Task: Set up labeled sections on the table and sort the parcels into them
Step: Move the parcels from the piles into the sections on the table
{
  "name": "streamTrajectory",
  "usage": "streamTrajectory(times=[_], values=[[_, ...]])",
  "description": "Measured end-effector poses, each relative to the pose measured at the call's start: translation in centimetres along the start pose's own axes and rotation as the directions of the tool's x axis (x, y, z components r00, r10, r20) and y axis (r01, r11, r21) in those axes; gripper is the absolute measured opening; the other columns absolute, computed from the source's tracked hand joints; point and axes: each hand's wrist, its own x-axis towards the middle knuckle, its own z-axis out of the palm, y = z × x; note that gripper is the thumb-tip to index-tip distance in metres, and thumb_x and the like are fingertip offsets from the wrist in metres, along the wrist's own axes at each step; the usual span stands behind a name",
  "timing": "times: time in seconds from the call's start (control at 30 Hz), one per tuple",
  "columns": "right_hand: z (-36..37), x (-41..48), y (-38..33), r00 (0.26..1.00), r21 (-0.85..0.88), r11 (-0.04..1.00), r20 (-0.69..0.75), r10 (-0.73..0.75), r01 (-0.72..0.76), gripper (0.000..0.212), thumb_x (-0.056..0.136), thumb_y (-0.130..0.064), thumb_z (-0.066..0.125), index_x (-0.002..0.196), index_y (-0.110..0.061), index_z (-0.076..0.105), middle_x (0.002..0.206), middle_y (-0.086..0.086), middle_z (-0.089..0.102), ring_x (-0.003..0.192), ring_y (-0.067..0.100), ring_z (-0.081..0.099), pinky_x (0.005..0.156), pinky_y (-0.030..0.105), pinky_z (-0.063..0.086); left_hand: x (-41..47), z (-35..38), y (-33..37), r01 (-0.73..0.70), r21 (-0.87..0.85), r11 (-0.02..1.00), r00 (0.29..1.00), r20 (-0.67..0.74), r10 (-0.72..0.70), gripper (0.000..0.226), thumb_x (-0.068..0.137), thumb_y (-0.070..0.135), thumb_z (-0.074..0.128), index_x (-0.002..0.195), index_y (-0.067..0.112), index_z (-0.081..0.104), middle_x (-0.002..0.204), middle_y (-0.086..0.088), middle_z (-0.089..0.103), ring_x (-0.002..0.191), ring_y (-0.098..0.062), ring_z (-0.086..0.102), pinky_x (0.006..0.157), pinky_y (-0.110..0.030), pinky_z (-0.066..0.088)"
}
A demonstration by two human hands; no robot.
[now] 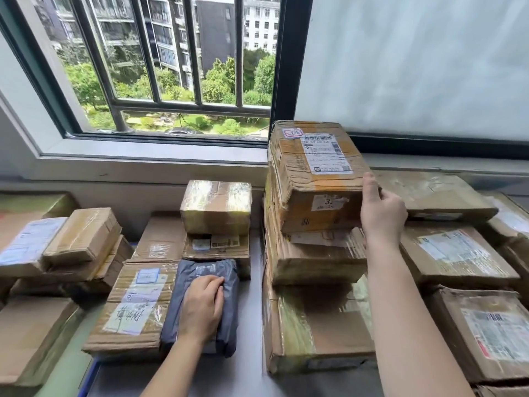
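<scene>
My left hand [203, 303] lies on a grey plastic mailer bag [200, 273], fingers curled over its top. The bag leans against a flat cardboard parcel with a handwritten label [134, 305]. My right hand [382, 212] grips the right side of a taped cardboard box marked "3." [315, 170]. That box tops a stack of three boxes, above a crumpled middle box [315, 256] and a large bottom box [317, 328]. A grey table surface [249, 368] shows between the piles.
A small taped box [216, 206] sits on flat cartons at centre back. Several cardboard parcels [80, 239] pile up at the left, and more labelled parcels [455, 253] fill the right side. A barred window [171, 67] and its sill lie behind.
</scene>
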Motion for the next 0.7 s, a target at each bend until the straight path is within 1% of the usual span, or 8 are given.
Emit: streamTrajectory(times=[0.1, 0.2, 0.3, 0.4, 0.5, 0.6, 0.67, 0.7], values=[[0.2, 2.2, 0.5, 0.999, 0.063, 0.998, -0.052, -0.004, 0.007, 0.050, 0.095, -0.057, 0.048, 0.078, -0.014, 0.065, 0.074, -0.003, 0.062, 0.074, 0.016, 0.060, 0.068, 0.030, 0.049, 0.0, 0.1, -0.1, -0.002, -0.005, 1.000, 1.000, -0.007, 0.002, 0.045, 0.090, 0.034, 0.035, 0.104, 0.010, 0.071, 0.100, -0.001, 0.065, 0.093, -0.018, 0.059, 0.084, -0.035, 0.050], [0.4, 3.3, 1.1, 0.998, 0.128, 0.992, -0.060, 0.028, -0.020, 0.045, 0.092, -0.060, 0.050, 0.098, -0.019, 0.067, 0.098, 0.002, 0.070, 0.094, 0.021, 0.065, 0.083, 0.038, 0.055, 0.0, 0.2, -0.2, -0.004, -0.002, 1.000, 1.000, -0.014, 0.004, 0.044, 0.090, 0.033, 0.036, 0.104, 0.010, 0.071, 0.100, -0.001, 0.065, 0.093, -0.018, 0.059, 0.084, -0.035, 0.050], [0.3, 1.9, 1.1, 1.000, 0.148, 0.989, 0.009, 0.028, -0.029, 0.057, 0.090, -0.059, 0.054, 0.130, -0.018, 0.056, 0.123, 0.004, 0.064, 0.113, 0.021, 0.059, 0.089, 0.033, 0.048, 0.1, 0.4, -0.2, -0.001, -0.007, 1.000, 1.000, -0.024, 0.001, 0.044, 0.088, 0.032, 0.036, 0.102, 0.009, 0.071, 0.099, -0.002, 0.065, 0.092, -0.020, 0.060, 0.082, -0.035, 0.050], [1.1, -0.7, 1.4, 0.997, 0.184, 0.982, 0.080, 0.015, -0.030, 0.083, 0.081, -0.070, 0.056, 0.146, -0.022, 0.039, 0.141, -0.001, 0.052, 0.131, 0.018, 0.047, 0.109, 0.038, 0.038, 0.1, 0.5, -0.3, -0.004, 0.000, 1.000, 1.000, -0.027, 0.004, 0.044, 0.088, 0.032, 0.036, 0.101, 0.009, 0.071, 0.099, -0.002, 0.065, 0.092, -0.020, 0.060, 0.082, -0.035, 0.050], [2.8, -3.0, 1.2, 0.986, 0.188, 0.978, 0.156, 0.062, -0.091, 0.113, 0.064, -0.087, 0.051, 0.152, -0.020, 0.025, 0.153, 0.003, 0.038, 0.141, 0.021, 0.035, 0.116, 0.047, 0.031, 0.1, 0.6, -0.3, -0.006, 0.006, 1.000, 1.000, -0.028, 0.006, 0.045, 0.088, 0.033, 0.036, 0.102, 0.008, 0.072, 0.099, -0.003, 0.066, 0.092, -0.021, 0.060, 0.083, -0.034, 0.049], [4.8, -4.1, 0.2, 0.971, 0.203, 0.965, 0.206, 0.125, -0.167, 0.126, 0.056, -0.094, 0.045, 0.153, -0.018, 0.020, 0.157, 0.010, 0.028, 0.145, 0.026, 0.028, 0.118, 0.048, 0.027, 0.0, 0.6, -0.3, -0.004, 0.008, 1.000, 1.000, -0.029, 0.004, 0.045, 0.088, 0.033, 0.036, 0.101, 0.008, 0.072, 0.098, -0.004, 0.066, 0.092, -0.021, 0.060, 0.083, -0.033, 0.048], [5.6, -4.3, -0.5, 0.963, 0.218, 0.951, 0.204, 0.175, -0.219, 0.128, 0.055, -0.097, 0.043, 0.152, -0.016, 0.022, 0.155, 0.012, 0.031, 0.142, 0.029, 0.031, 0.117, 0.049, 0.029, 0.0, 0.5, -0.2, -0.006, 0.005, 1.000, 1.000, -0.026, 0.006, 0.046, 0.088, 0.033, 0.036, 0.101, 0.008, 0.072, 0.099, -0.004, 0.066, 0.092, -0.021, 0.060, 0.083, -0.033, 0.048], [5.7, -4.2, -0.8, 0.963, 0.231, 0.945, 0.192, 0.189, -0.232, 0.118, 0.063, -0.090, 0.048, 0.150, -0.015, 0.025, 0.152, 0.012, 0.035, 0.139, 0.028, 0.036, 0.115, 0.046, 0.032, 0.0, 0.5, -0.2, -0.008, 0.004, 1.000, 1.000, -0.025, 0.008, 0.046, 0.088, 0.033, 0.036, 0.101, 0.008, 0.072, 0.099, -0.004, 0.066, 0.092, -0.021, 0.060, 0.084, -0.033, 0.048]])
